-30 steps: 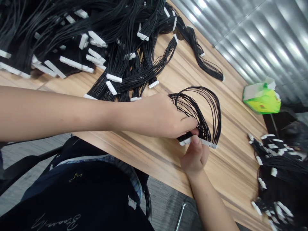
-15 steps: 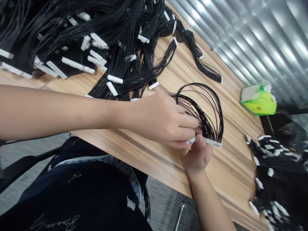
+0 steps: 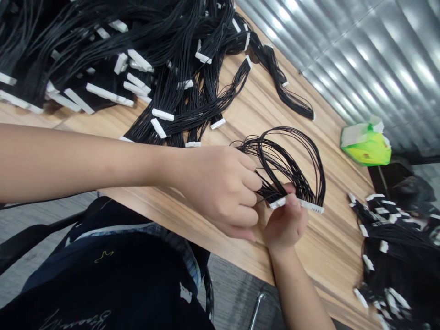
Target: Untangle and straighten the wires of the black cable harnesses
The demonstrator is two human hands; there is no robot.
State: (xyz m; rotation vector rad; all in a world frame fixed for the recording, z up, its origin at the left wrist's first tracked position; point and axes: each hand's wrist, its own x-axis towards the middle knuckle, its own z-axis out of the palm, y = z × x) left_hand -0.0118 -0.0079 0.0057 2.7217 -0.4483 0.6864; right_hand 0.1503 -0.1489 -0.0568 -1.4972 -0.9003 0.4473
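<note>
A looped black wire harness (image 3: 295, 156) with a long white connector (image 3: 302, 205) hangs just above the wooden table (image 3: 240, 238). My right hand (image 3: 285, 222) pinches the white connector from below, thumb on top. My left hand (image 3: 220, 188) is curled beside it, fingers closed on the wires close to the connector's left end. The loop of wires arches up and to the right of both hands.
A big heap of black harnesses with white connectors (image 3: 137, 59) covers the table's far left. Another pile of harnesses (image 3: 395, 247) lies at the right edge. A green and white packet (image 3: 366, 144) sits by the ribbed metal wall (image 3: 360, 50). My dark clothing is below.
My left hand has drawn back to the left and curled tighter, uncovering more of the connector. The wire loop and right hand have shifted slightly right and down.
</note>
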